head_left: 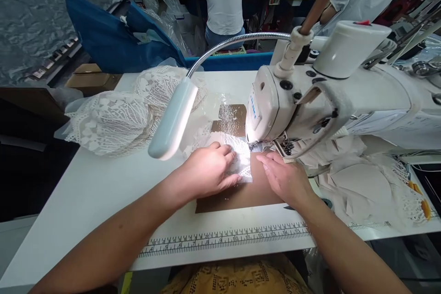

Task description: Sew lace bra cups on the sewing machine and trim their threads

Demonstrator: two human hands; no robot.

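My left hand (211, 169) lies with fingers apart on a white lace piece (244, 165), pressing it against the brown sheet (227, 200) on the sewing table. My right hand (284, 174) rests on the brown sheet just right of the lace, its fingers stretched out beside the needle area. The head of the white sewing machine (272, 101) stands above, its foot near the lace's upper right corner. Part of the lace is hidden under my left fingers.
A lamp (174, 119) on a bent metal neck hangs over the table. White lace pieces (110, 121) are heaped at the back left. More pale fabric (361, 183) lies at right. A printed ruler (223, 241) runs along the front edge. Two people work beyond.
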